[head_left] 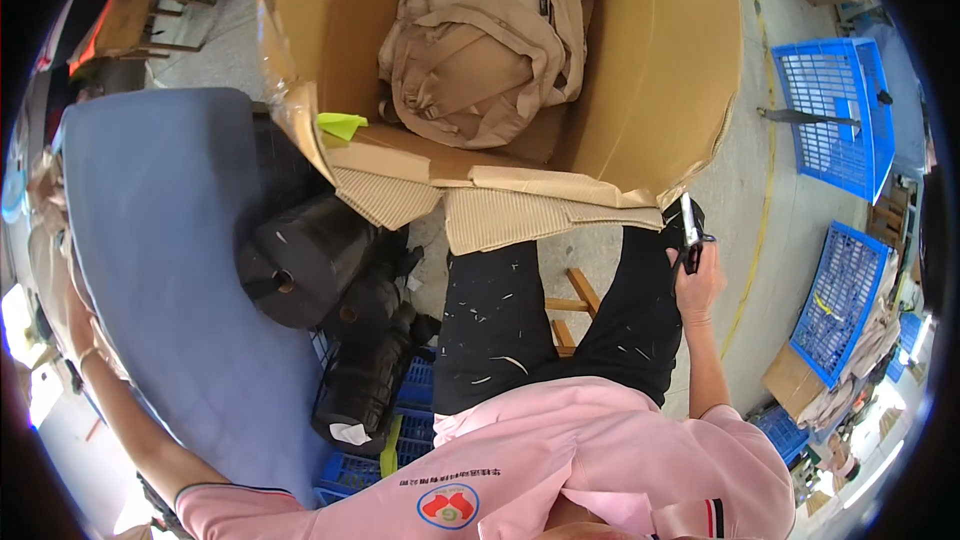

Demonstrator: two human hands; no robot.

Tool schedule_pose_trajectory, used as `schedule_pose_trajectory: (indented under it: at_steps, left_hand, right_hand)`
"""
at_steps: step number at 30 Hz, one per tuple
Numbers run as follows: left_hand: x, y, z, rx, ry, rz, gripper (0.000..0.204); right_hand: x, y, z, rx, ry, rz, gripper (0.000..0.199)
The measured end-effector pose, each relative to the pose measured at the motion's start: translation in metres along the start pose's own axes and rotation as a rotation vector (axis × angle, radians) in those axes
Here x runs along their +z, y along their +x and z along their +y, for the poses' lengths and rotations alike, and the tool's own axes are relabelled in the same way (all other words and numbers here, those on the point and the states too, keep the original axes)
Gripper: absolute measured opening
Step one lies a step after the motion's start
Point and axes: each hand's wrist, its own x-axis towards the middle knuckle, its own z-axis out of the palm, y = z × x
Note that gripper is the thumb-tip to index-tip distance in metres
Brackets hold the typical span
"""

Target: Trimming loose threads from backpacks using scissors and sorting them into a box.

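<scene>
Head view: big open cardboard box point(650, 70) fills 12 o'clock, flaps folded out toward the person. Inside it, a heap of beige fabric bags point(480, 40) against the far wall; a small yellow-green scrap point(342, 124) sits on the left flap. Blue-grey padded table point(170, 260) at 9 o'clock, black film rolls point(310, 260) stacked just beside it. Two blue wire-mesh crates point(835, 115) at 2–3 o'clock, the lower one tilted; contents can't be made out. Right hand point(697, 285) at 3 o'clock, by the thigh, fingers curled around a small black handheld tool point(688, 230), just below the box's near right corner. Left hand point(75, 315) at 9 o'clock, at the table's far edge; how its fingers sit, cannot tell.
</scene>
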Motion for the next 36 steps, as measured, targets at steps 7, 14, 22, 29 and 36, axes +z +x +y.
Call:
schedule_pose_trajectory:
  at_steps: [7,14,22,29,36]
  left_hand:
    - [0.273,-0.116,0.132,0.771,0.872,0.684,0.051]
    - [0.701,-0.173,0.12,0.9,0.727,-0.752,0.031]
    - [0.957,-0.083,-0.128,0.261,0.803,-1.08,0.049]
    - [0.96,-0.041,-0.146,0.349,0.613,-1.018,0.028]
    - [0.826,-0.121,0.077,0.216,0.064,-0.804,0.019]
  right_hand:
    - [0.007,0.016,0.014,0.267,0.049,0.076,0.038]
    - [0.007,0.017,0.011,0.33,0.205,0.025,0.035]
    - [0.012,0.019,0.014,0.313,0.266,0.045,0.045]
    - [0.007,0.024,0.009,0.326,0.356,0.005,0.047]
    - [0.005,0.014,0.007,0.324,0.354,0.033,0.045]
